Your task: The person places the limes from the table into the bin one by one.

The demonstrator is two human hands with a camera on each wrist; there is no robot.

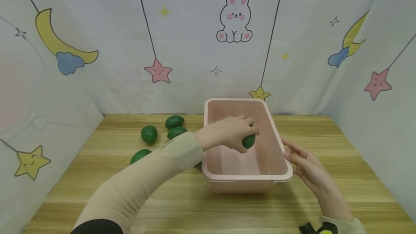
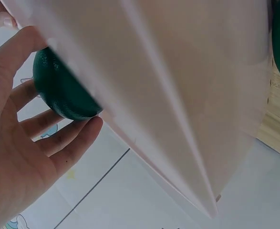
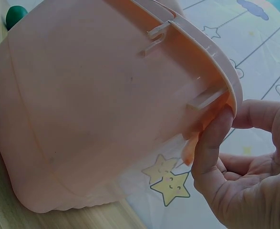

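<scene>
My left hand (image 1: 236, 132) reaches over the pink plastic bin (image 1: 247, 177) and grips a dark green, glossy, lime-shaped fruit (image 1: 248, 141) within its opening. In the left wrist view, the fingers curl round that fruit (image 2: 66, 88), and the bin's wall hides part of it. My right hand (image 1: 307, 167) is at the bin's right side. Its thumb and fingers pinch the rim (image 3: 239, 90) in the right wrist view. Inside the bin, the visible floor (image 1: 234, 160) is bare.
Several more green fruits lie on the wooden table left of the bin, among them one (image 1: 149, 134) at far left and one (image 1: 174, 122) at the back. My left sleeve (image 1: 139, 176) partly covers others. A patterned white curtain (image 1: 195, 46) stands behind.
</scene>
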